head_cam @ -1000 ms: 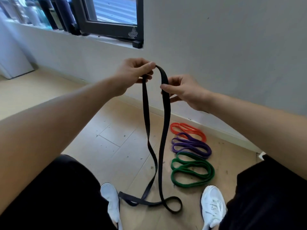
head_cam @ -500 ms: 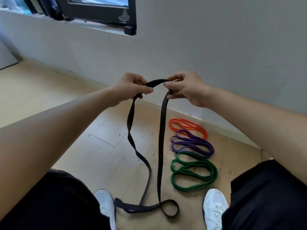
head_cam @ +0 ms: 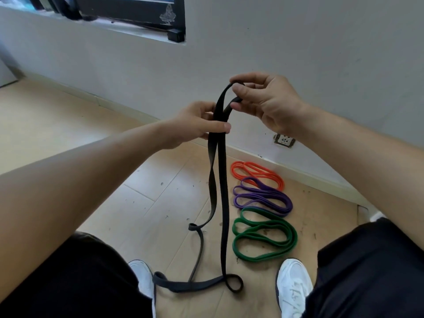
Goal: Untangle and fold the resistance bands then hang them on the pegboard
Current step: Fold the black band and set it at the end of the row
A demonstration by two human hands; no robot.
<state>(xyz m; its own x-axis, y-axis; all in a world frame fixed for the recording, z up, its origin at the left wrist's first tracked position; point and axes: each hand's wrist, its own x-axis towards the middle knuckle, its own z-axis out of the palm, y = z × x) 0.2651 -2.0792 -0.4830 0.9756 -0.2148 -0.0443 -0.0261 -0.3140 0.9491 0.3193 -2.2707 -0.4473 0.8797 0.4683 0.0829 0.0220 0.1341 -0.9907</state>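
A long black resistance band [head_cam: 222,203] hangs from both hands down to the wooden floor, where its lower end lies in loose twisted loops between my feet. My right hand [head_cam: 263,102] pinches the top bend of the band. My left hand [head_cam: 197,125] sits just below it, fingers wrapped around both hanging strands and holding them together. Three folded bands lie in a row on the floor to the right: orange [head_cam: 257,174] nearest the wall, purple [head_cam: 263,198] in the middle, green [head_cam: 263,237] nearest me. No pegboard is in view.
A white wall [head_cam: 298,53] with a baseboard runs across the back, with a socket [head_cam: 284,140] low down. A dark window frame [head_cam: 137,12] sits on a sill at the upper left. My white shoes [head_cam: 293,288] and black shorts fill the bottom.
My hands have come together: the left one slid below the right and now gathers both strands, which hung apart before. The band's loops on the floor shifted.
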